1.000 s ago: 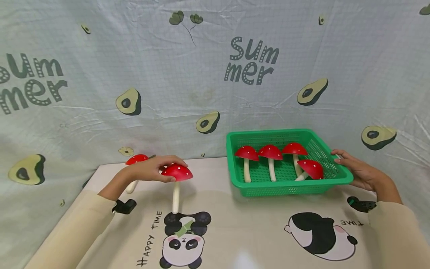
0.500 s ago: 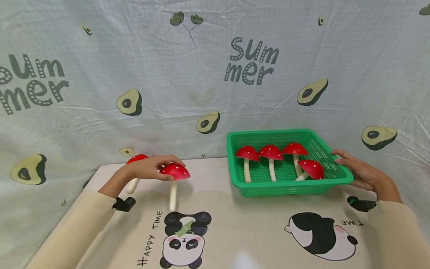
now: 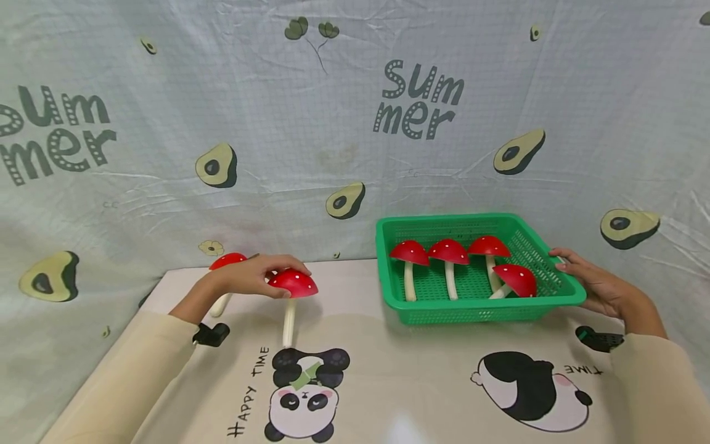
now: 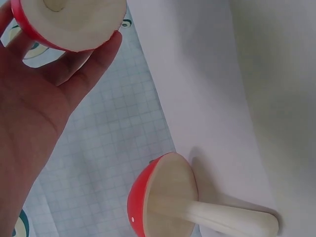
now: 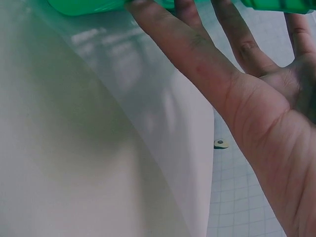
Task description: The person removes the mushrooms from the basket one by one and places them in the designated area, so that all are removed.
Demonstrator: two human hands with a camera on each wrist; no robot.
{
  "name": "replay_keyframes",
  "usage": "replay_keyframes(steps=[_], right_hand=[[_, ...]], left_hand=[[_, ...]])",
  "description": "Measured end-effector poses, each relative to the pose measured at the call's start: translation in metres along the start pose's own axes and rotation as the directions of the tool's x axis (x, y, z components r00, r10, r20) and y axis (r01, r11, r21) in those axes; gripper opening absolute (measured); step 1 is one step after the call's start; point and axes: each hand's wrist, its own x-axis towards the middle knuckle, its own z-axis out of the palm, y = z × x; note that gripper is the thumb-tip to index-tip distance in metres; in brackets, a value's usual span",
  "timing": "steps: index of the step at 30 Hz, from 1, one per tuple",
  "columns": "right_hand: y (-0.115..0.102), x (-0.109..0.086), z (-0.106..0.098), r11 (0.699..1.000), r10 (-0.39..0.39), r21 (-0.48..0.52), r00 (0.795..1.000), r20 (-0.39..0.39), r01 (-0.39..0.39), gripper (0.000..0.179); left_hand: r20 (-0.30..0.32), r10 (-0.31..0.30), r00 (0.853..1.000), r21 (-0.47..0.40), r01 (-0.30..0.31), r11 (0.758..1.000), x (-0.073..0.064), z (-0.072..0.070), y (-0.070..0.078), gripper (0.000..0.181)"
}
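Note:
My left hand point(image 3: 261, 275) grips a toy mushroom point(image 3: 294, 283) by its red, white-dotted cap, its pale stem pointing down over the table. In the left wrist view, the fingers curve round the rim of that cap point(image 4: 84, 37). Behind the left wrist is a second mushroom point(image 3: 227, 260), partly hidden in the head view; the left wrist view shows its hollow cap and thick stem point(image 4: 232, 217). At the right, a green perforated basket point(image 3: 477, 313) holds several similar mushrooms point(image 3: 448, 251). My right hand point(image 3: 599, 287) touches the basket's right side with its fingers fairly straight.
A printed cloth with avocados point(image 3: 345, 200) and lettering hangs behind the table. The table cover point(image 3: 388, 370) bears panda drawings point(image 3: 305, 401). Each wrist wears a small black device, such as the one on the left point(image 3: 212, 335). The basket stands close to the cloth.
The left hand with its mushroom has shifted slightly left and then back right, keeping its grip. The right hand stays at the basket, and the mushrooms inside lie as before.

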Motion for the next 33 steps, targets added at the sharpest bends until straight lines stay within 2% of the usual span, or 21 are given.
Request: replay_keyframes(steps=[9, 22, 27, 33], right_hand=[[0.001, 0.0, 0.0, 1.0, 0.007, 0.02, 1.0, -0.004, -0.007, 0.032], [0.0, 0.001, 0.0, 1.0, 0.002, 0.022, 1.0, 0.007, -0.002, 0.031], [-0.001, 0.001, 0.001, 1.0, 0.004, 0.008, 1.0, -0.005, -0.003, 0.03], [0.0, 0.001, 0.001, 1.0, 0.006, 0.008, 1.0, -0.013, -0.006, 0.031]], left_hand=[[-0.034, -0.013, 0.999, 0.009, 0.013, 1.0, -0.001, 0.001, -0.005, 0.052], [-0.106, -0.016, 0.994, 0.02, 0.018, 1.0, -0.01, -0.007, -0.027, 0.043], [-0.113, -0.046, 0.993, 0.0, 0.046, 0.999, -0.013, -0.009, -0.035, 0.043], [-0.123, -0.046, 0.991, -0.013, 0.045, 0.999, -0.015, -0.016, -0.042, 0.041]])
